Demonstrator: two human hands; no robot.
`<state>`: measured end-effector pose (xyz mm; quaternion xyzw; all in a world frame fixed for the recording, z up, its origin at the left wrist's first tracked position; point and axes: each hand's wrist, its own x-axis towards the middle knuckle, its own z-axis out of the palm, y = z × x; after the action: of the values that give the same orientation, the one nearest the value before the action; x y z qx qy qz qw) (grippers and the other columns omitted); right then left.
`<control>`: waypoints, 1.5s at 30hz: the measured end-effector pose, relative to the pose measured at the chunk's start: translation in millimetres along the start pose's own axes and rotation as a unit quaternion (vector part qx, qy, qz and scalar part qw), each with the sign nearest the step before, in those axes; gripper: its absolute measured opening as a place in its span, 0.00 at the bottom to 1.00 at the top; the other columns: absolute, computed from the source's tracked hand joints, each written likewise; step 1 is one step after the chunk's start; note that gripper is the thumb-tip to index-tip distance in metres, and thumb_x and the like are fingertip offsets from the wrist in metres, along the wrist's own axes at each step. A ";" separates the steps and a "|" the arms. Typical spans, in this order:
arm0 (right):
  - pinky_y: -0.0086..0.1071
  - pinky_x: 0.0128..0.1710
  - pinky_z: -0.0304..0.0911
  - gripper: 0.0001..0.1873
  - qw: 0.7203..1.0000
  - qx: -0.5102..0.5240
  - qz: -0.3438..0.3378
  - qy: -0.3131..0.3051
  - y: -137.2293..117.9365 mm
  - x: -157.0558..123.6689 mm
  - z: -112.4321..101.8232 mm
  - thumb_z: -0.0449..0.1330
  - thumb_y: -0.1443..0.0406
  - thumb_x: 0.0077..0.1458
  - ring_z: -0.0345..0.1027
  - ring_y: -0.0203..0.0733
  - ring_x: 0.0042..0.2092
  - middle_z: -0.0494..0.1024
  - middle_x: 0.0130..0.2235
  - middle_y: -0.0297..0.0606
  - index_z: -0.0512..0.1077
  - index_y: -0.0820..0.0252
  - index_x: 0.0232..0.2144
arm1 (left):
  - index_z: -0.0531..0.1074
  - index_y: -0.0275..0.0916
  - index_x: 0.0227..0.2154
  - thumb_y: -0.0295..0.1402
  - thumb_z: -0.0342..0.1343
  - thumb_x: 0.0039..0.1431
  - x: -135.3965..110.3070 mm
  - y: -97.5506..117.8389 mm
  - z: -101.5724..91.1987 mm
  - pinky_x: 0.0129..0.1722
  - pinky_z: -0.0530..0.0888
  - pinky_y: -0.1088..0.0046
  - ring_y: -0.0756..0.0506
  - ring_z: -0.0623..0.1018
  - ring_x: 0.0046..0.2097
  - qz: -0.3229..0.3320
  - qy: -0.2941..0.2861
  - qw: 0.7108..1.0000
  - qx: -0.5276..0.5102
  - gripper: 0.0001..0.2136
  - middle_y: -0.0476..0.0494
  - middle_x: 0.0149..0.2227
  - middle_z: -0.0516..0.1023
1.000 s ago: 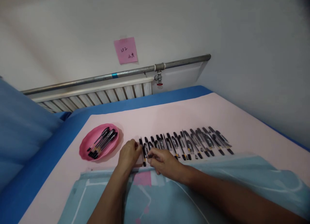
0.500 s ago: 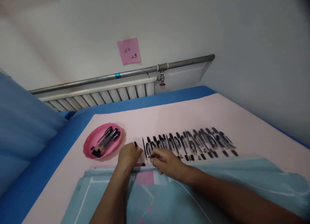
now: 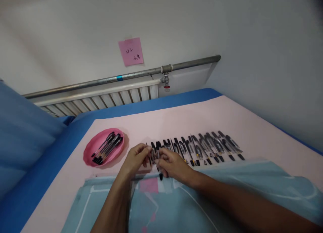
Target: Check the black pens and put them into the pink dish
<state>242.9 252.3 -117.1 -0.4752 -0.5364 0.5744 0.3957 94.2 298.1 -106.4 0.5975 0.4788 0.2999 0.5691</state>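
Note:
My right hand is closed around a clear-barrelled pen, which stands nearly upright with its black end below my fingers. Close beside it, my left hand has its thumb and fingers pinched together; what sits between them is small and mostly hidden. Just beyond both hands, a long row of disassembled pen parts lies slanted on the pink cloth, with clear barrels, black caps, thin refills and small tips. Left of my left hand is a pink dish holding several black-capped pens.
The pink cloth covers a blue surface. A light-blue fabric with white lines lies at the front edge. Behind are a radiator, a metal pipe and a pink note on the wall. A blue curtain hangs at left.
My left hand has shifted right, towards my right hand. The pen that was in my left hand now appears in my right. The view has turned slightly.

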 end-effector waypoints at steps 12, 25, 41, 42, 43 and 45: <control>0.21 0.13 0.49 0.03 0.999 -0.042 0.007 -0.012 0.1 -1.3 0.2 0.52 0.66 0.49 0.57 0.27 0.15 0.65 0.21 0.26 0.59 0.59 0.28 | 0.69 0.37 0.28 0.38 0.48 0.49 10.3 -4.7 -1.1 0.26 0.59 0.73 0.44 0.73 0.32 -0.056 0.112 0.876 0.465 0.10 0.41 0.29 0.76; 0.22 0.14 0.51 0.06 0.998 -0.059 0.015 -0.005 1.4 -1.5 1.8 0.53 0.66 0.50 0.57 0.27 0.16 0.65 0.22 0.27 0.62 0.60 0.33 | 0.68 0.36 0.21 0.34 0.48 0.46 5.8 -5.5 -14.6 0.25 0.61 0.71 0.42 0.74 0.30 -0.069 0.129 0.875 0.461 0.08 0.37 0.25 0.75; 0.23 0.21 0.50 0.08 0.974 -0.211 -0.066 -0.046 -0.3 -8.0 -1.4 0.52 0.65 0.52 0.59 0.30 0.22 0.66 0.21 0.28 0.67 0.59 0.36 | 0.68 0.34 0.27 0.29 0.63 0.38 4.2 5.6 -27.1 0.24 0.71 0.79 0.53 0.73 0.25 0.011 0.175 0.931 -0.321 0.12 0.52 0.22 0.72; 0.23 0.21 0.50 0.08 0.972 -0.219 -0.068 -0.049 -1.3 -8.2 -1.8 0.52 0.65 0.52 0.59 0.30 0.23 0.66 0.21 0.28 0.67 0.59 0.35 | 0.68 0.35 0.28 0.29 0.63 0.38 4.4 5.6 -26.7 0.25 0.71 0.78 0.53 0.74 0.25 0.014 0.176 0.930 -0.321 0.12 0.52 0.23 0.72; 0.23 0.21 0.49 0.07 0.970 -0.225 -0.069 -0.053 -2.0 -8.3 -2.2 0.52 0.65 0.52 0.59 0.30 0.23 0.65 0.21 0.28 0.67 0.59 0.35 | 0.68 0.35 0.28 0.29 0.63 0.39 4.5 5.5 -26.2 0.25 0.71 0.78 0.53 0.74 0.25 0.014 0.177 0.931 -0.319 0.12 0.52 0.23 0.73; 0.23 0.21 0.49 0.07 0.968 -0.232 -0.068 -0.060 -2.9 -8.4 -2.8 0.52 0.65 0.51 0.59 0.30 0.22 0.65 0.20 0.28 0.67 0.60 0.34 | 0.68 0.35 0.29 0.30 0.63 0.39 4.9 5.3 -25.4 0.24 0.72 0.78 0.52 0.74 0.25 0.012 0.174 0.934 -0.312 0.12 0.51 0.23 0.73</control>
<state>247.4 245.2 -113.1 -0.4812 -0.7090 0.4328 0.2800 74.2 313.1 -97.8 0.3339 0.4461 0.5401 0.6307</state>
